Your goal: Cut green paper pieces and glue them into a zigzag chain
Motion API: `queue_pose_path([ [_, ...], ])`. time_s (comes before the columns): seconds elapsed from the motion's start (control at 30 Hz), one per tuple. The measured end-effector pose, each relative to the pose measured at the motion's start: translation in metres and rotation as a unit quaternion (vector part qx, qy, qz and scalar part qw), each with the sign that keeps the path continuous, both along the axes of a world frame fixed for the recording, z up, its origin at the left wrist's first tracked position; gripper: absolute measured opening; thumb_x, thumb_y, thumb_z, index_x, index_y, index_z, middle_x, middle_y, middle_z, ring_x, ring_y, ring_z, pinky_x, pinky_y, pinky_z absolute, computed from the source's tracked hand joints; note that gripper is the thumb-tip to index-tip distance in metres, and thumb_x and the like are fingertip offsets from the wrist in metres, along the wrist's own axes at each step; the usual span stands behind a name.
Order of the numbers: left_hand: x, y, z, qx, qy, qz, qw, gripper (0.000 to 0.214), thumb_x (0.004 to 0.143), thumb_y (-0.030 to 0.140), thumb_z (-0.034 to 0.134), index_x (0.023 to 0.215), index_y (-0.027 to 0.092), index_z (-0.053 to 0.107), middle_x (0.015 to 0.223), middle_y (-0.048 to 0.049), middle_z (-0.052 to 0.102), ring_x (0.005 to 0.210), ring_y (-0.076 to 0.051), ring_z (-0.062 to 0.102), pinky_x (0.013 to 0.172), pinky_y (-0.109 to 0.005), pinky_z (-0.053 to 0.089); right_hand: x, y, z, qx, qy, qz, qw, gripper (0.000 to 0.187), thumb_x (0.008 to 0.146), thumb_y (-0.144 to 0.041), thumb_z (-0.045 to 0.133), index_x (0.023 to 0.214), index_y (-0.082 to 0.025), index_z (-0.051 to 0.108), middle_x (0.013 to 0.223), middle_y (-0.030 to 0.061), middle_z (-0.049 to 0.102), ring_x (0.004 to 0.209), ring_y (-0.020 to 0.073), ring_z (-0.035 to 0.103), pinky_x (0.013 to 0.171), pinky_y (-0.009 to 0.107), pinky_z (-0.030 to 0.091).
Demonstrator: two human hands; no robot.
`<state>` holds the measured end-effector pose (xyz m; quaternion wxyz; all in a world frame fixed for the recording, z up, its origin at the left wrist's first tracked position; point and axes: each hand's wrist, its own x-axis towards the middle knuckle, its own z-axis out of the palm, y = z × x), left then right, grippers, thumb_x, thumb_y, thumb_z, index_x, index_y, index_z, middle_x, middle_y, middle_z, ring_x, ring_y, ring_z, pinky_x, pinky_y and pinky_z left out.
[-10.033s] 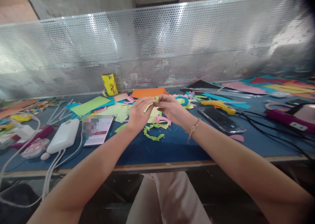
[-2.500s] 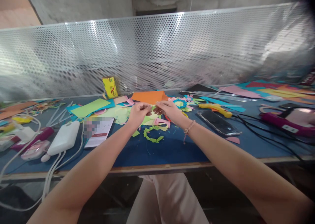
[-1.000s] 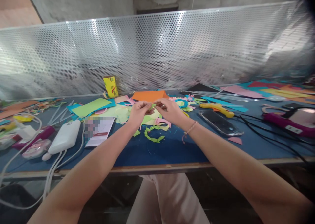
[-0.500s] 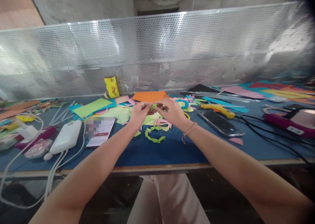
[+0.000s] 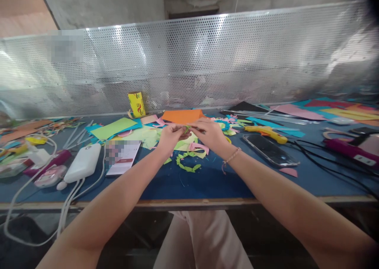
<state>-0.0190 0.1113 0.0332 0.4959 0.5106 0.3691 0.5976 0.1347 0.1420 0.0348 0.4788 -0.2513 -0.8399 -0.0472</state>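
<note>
My left hand (image 5: 170, 137) and my right hand (image 5: 210, 133) meet fingertip to fingertip above the blue table (image 5: 207, 182). Both pinch a small green paper piece (image 5: 186, 129) between them. Under the hands lies a heap of light green and pink paper scraps (image 5: 189, 144). A folded green paper strip (image 5: 188, 166) curls on the table just in front of the hands. A thin bracelet sits on my right wrist.
An orange sheet (image 5: 182, 116) and a green sheet (image 5: 114, 127) lie behind the hands. A phone (image 5: 271, 149) and a yellow glue gun (image 5: 265, 131) lie to the right, with black cables. A white power bank (image 5: 83, 168) with cables lies left. A perforated metal screen (image 5: 207, 60) backs the table.
Over the frames my hands stay together on the small green piece, with the fingers shifting slightly. The view has drifted a little to the left.
</note>
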Motion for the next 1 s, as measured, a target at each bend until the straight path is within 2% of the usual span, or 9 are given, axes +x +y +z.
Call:
queue_pose_path([
  [0.37,-0.0005,0.0021,-0.0033,-0.003,0.013,-0.002,1.000,0.009,0.070,0.019,0.064,0.073,0.011,0.064,0.067,-0.0039,0.067,0.063,-0.012,0.065,0.073,-0.030,0.051,-0.0014,-0.0023,0.0015,-0.045,0.016,0.013,0.999,0.014,0.080,-0.018,0.055,0.080,-0.021,0.069,0.080,0.0037,0.065,0.074,0.0142,0.058,0.059,0.025,0.047],
  [0.63,0.0001,-0.0003,-0.0022,0.005,-0.006,-0.008,1.000,0.008,0.071,0.019,0.064,0.069,0.011,0.065,0.065,-0.0035,0.067,0.061,-0.013,0.065,0.071,-0.031,0.052,-0.0011,-0.0053,0.0029,-0.073,0.025,0.008,0.997,0.009,0.077,-0.014,0.056,0.076,-0.018,0.065,0.076,0.0036,0.065,0.074,0.0141,0.058,0.060,0.025,0.049],
  [0.83,0.0012,-0.0017,0.0005,-0.017,-0.029,-0.003,0.999,0.008,0.072,0.012,0.061,0.064,0.012,0.063,0.059,-0.0025,0.065,0.057,-0.012,0.064,0.070,-0.031,0.051,0.0023,-0.0050,0.0042,-0.041,-0.016,0.033,0.998,0.013,0.080,-0.015,0.053,0.080,-0.019,0.065,0.081,0.0040,0.066,0.077,0.0146,0.060,0.062,0.026,0.050],
  [1.0,0.0019,-0.0043,0.0034,-0.036,-0.053,-0.010,0.998,0.011,0.072,0.008,0.059,0.062,0.010,0.062,0.059,-0.0031,0.064,0.056,-0.013,0.064,0.071,-0.032,0.051,0.0075,0.0003,0.0034,0.036,-0.072,0.056,0.995,0.019,0.083,-0.013,0.047,0.087,-0.019,0.064,0.088,0.0047,0.067,0.083,0.0151,0.061,0.076,0.031,0.050],
])
